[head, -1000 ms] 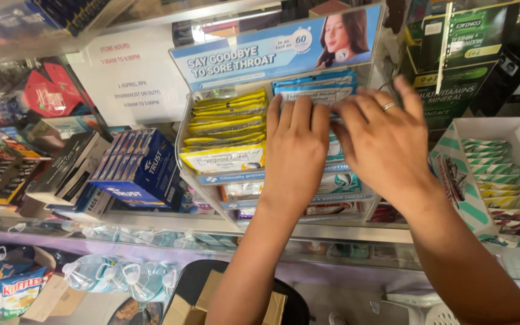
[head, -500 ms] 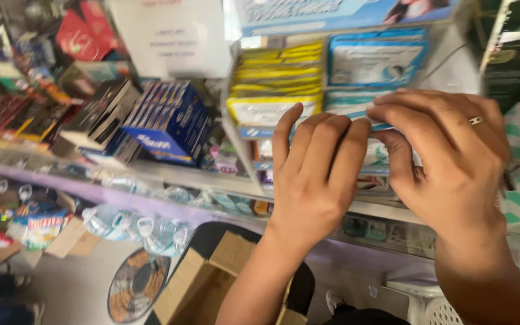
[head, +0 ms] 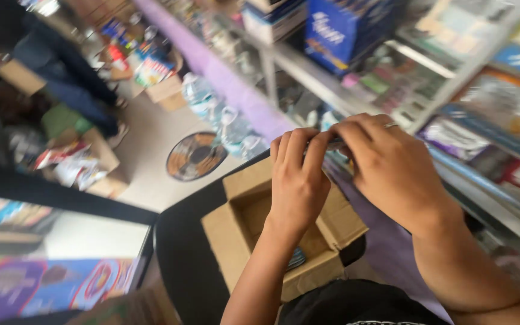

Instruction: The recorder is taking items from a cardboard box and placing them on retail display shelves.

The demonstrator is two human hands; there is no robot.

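Both hands are raised together above an open cardboard box (head: 284, 241). The left hand (head: 299, 180) and the right hand (head: 392, 168) meet at the fingertips, where a thin, dark flat item (head: 335, 143) is pinched between them; what kind of item it is cannot be told, since it is blurred and mostly covered by fingers.

Grip: fingers of both hands are pressed together onto the item, not spread. A ring is seen on the right hand.

Position: the item is held in the air, above the far edge of the box and near the front of the shelves (head: 356, 105) on the right.

Axis: the long axis seems to run left to right between the two hands, roughly level; which end is which cannot be told.

Progress, as judged: the item is off the shelf and in hand, but not yet set into the box. The box flaps are open; something blue-grey is glimpsed inside.

Surroundings: water bottles (head: 224, 114) are stacked on the floor farther off, beside a round patterned disc (head: 197, 156).
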